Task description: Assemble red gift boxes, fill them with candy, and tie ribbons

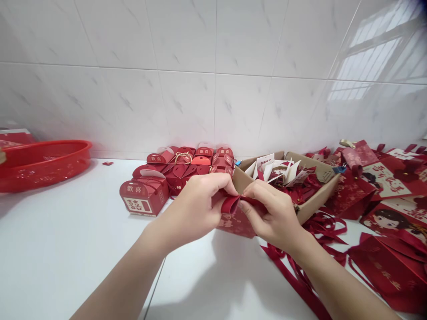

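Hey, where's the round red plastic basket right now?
In the head view the round red plastic basket sits at the far left on the white counter, by the tiled wall, left of the cluster of small red paper gift boxes.

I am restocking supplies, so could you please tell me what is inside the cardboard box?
White tags and red ribbons lie in the box. Its floor is covered by them.

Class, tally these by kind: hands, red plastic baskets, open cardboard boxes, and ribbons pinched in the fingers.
Hands: 2 (left hand, right hand)
Basket: 1
Cardboard box: 1
Ribbon: 1
Total: 5
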A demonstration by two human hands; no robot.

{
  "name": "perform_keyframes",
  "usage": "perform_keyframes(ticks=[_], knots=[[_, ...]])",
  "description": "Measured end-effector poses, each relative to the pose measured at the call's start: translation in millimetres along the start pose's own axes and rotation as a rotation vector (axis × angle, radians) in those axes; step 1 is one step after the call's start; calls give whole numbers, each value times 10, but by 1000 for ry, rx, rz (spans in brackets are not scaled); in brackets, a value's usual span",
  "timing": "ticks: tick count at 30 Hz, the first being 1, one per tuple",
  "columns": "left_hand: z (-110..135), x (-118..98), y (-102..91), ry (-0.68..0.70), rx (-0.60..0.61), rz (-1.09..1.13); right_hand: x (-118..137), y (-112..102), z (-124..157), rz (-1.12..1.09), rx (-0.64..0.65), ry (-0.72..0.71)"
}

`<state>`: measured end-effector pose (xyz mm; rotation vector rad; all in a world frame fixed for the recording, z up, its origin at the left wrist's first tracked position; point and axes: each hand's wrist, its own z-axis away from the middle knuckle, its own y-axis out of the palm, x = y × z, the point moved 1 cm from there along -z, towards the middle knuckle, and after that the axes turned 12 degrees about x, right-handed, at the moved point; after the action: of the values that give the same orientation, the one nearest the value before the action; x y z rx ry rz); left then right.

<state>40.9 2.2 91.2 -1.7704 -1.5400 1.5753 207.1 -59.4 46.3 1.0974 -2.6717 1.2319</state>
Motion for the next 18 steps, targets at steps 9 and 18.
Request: perform_keyframes(ticks=[9,18], knots=[[5,-7,-5,-53,143,48,5,17,4,-40,24,-18],[-3,-8,26,-35,62,61,6,15,-5,-42,18,20]])
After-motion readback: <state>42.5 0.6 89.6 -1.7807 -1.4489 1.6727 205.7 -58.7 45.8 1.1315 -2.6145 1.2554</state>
